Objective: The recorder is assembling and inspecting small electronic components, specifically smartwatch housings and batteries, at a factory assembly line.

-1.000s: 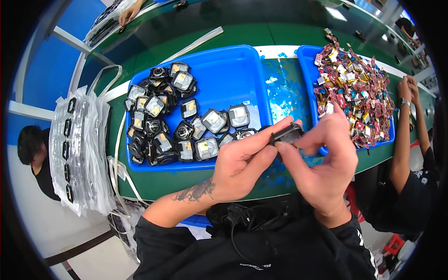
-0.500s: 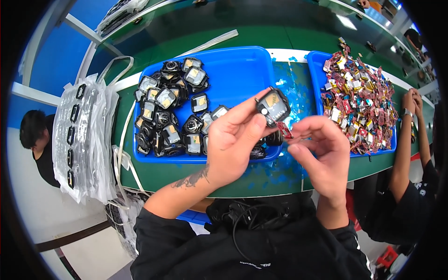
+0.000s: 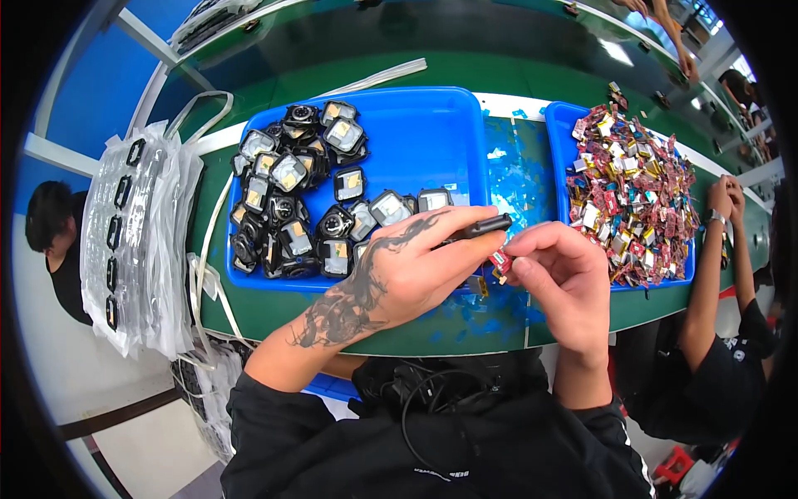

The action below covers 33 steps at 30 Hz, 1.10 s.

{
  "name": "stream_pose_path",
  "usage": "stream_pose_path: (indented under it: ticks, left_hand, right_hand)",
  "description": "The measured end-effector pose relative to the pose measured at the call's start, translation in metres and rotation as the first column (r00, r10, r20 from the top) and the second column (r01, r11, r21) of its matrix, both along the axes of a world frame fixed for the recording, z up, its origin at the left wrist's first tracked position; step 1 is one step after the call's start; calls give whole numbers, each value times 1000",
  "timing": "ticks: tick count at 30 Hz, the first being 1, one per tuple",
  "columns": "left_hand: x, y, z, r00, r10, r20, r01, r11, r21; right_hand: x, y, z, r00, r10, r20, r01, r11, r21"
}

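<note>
My left hand (image 3: 399, 270) grips a black watch case (image 3: 489, 226), now turned nearly edge-on. Pinched between the thumb and fingers of my right hand (image 3: 565, 283) is a small red circuit board (image 3: 501, 263), just below the case; whether the two are still joined I cannot tell. Under and beyond my left hand lies a blue tray (image 3: 480, 141) with a heap of black watch cases (image 3: 287, 170), several showing a pale back with a yellowish patch. To the right, a second blue tray (image 3: 557, 166) is heaped with red circuit boards and silvery battery cells (image 3: 636, 195).
Blue film scraps (image 3: 507, 175) litter the green table (image 3: 407, 339) between the trays. Stacked clear plastic trays (image 3: 154, 241) stand at left, near a seated person (image 3: 62, 241). A co-worker's forearms (image 3: 706, 283) rest at the right edge. A white strip bundle (image 3: 374, 76) lies behind.
My left hand has rolled over, so its back faces up and the watch case has turned from face-up to edge-on. My right hand has shifted slightly down and left with the red board.
</note>
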<state>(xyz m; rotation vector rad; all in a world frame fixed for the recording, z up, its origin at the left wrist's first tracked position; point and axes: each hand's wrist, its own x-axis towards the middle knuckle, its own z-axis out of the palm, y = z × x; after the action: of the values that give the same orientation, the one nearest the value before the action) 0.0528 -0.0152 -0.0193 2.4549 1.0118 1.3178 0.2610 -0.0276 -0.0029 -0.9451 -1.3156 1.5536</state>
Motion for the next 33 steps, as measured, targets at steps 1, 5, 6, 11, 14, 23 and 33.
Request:
stream_pose_path:
  ticks: [1, 5, 6, 11, 14, 23, 33]
  left_hand:
    - [1, 0, 0, 1000, -2, 17, 3, 1000, -13]
    - [2, -4, 1, 999, 26, 40, -22, 995, -93]
    - [2, -5, 5, 999, 26, 43, -22, 995, -96]
    - [5, -8, 10, 979, 35, 203, 54, 909, -414]
    - [5, -10, 8, 976, 48, 211, 50, 899, -435]
    - [9, -12, 8, 981, 73, 179, 7, 912, -409]
    - [7, -13, 8, 956, 54, 289, 110, 845, -524]
  right_hand:
    - [1, 1, -2, 1000, -2, -2, 2, 1000, 17]
    - [-2, 2, -5, 999, -18, 37, 15, 996, 90]
    - [-3, 2, -5, 999, -19, 40, 15, 996, 88]
    - [-6, -3, -4, 948, -215, 235, 132, 937, 324]
    - [-6, -3, -6, 958, -197, 209, 129, 945, 299]
    - [-4, -4, -5, 963, -182, 199, 115, 944, 310]
    - [-6, -10, -2, 982, -133, 136, 92, 958, 270]
